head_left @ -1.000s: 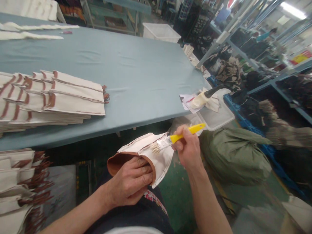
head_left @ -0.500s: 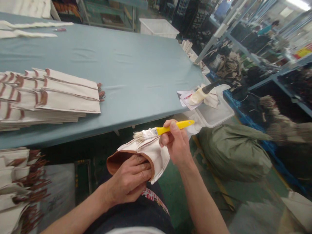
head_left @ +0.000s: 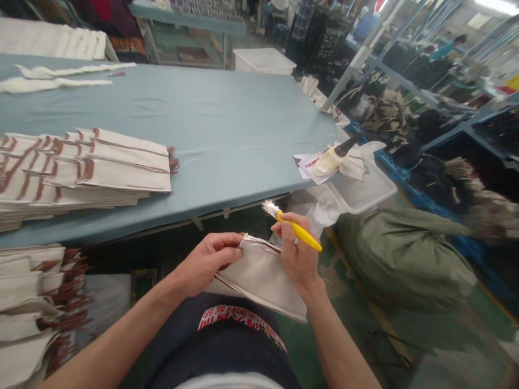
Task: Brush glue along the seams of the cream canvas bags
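My left hand [head_left: 214, 256] pinches the upper left corner of a cream fabric bag [head_left: 259, 275] with dark brown edging, which hangs slanted over my lap. Between the fingers of my right hand [head_left: 298, 254] is a paintbrush [head_left: 306, 236] with a yellow handle, its pale bristles pointing up and left, clear of the fabric. The right hand also lies against the bag's right side; whether it grips the cloth there is hidden. On the table corner, a dark-handled brush [head_left: 338, 154] with a pale, coated head rests on papers and cloth.
Stacked cream bags [head_left: 125, 162] lie on the left of the blue-covered table [head_left: 227, 119]. More bags with brown cords [head_left: 36, 297] are piled below left. A clear plastic tray [head_left: 365, 186] and a green sack [head_left: 401, 259] stand to the right. A white bin [head_left: 263, 60] is behind the table.
My left hand has come out of the bag's open mouth and now pinches its corner. The bag has turned flat. My right hand has tilted the paintbrush, bristles up and away from the cloth.
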Motion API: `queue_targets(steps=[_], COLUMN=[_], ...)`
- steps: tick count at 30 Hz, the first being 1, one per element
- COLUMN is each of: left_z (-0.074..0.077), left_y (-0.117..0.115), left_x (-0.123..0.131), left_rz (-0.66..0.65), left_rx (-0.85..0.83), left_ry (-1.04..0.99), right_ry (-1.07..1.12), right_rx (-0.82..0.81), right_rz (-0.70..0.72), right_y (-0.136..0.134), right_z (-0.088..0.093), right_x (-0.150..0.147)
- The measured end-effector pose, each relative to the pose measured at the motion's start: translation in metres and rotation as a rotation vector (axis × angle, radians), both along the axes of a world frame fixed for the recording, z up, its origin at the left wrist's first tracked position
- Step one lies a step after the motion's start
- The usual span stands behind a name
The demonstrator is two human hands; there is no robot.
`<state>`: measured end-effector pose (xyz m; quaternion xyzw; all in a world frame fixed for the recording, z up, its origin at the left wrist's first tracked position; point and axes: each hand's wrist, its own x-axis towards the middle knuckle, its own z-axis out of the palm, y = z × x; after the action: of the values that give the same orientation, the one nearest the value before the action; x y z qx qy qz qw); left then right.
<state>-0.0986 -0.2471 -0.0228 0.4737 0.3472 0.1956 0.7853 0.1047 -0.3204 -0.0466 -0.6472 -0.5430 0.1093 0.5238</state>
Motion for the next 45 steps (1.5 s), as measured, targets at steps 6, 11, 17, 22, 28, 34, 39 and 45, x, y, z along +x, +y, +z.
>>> queue_targets(steps=[6,11,17,22,28,34,39,45], left_z=[0.018,0.026,0.024,0.024,0.042,0.029,0.012,0.008], left_y=[0.0,0.003,0.0,-0.013,-0.023,-0.03,-0.033,-0.035], left_x=[0.007,0.001,-0.023,-0.022,-0.007,-0.006,-0.01,-0.018], left_rz=[0.115,0.089,-0.081,-0.121,-0.236,-0.229,-0.19,-0.133], left_rx=[-0.099,0.041,0.266,0.433,0.725,0.722,0.677,0.764], left_ry=[-0.023,-0.027,-0.005,0.041,0.117,0.174,0.181,0.206], right_ry=[-0.051,0.086,0.294,0.37,0.276,0.307,0.587,0.722], right_rx=[0.024,0.117,0.169,0.127,0.03,0.107,0.087,-0.047], right_rz=[-0.042,-0.128,-0.191,-0.174,-0.128,-0.189,-0.128,0.015], right_y=[-0.004,0.003,0.018,0.028,0.033,0.014,-0.021,-0.031], right_z=[-0.004,0.015,0.054,0.047,0.013,0.023,0.049,0.05], right_x=[-0.005,-0.002,0.017,0.028,0.031,0.027,0.008,-0.003])
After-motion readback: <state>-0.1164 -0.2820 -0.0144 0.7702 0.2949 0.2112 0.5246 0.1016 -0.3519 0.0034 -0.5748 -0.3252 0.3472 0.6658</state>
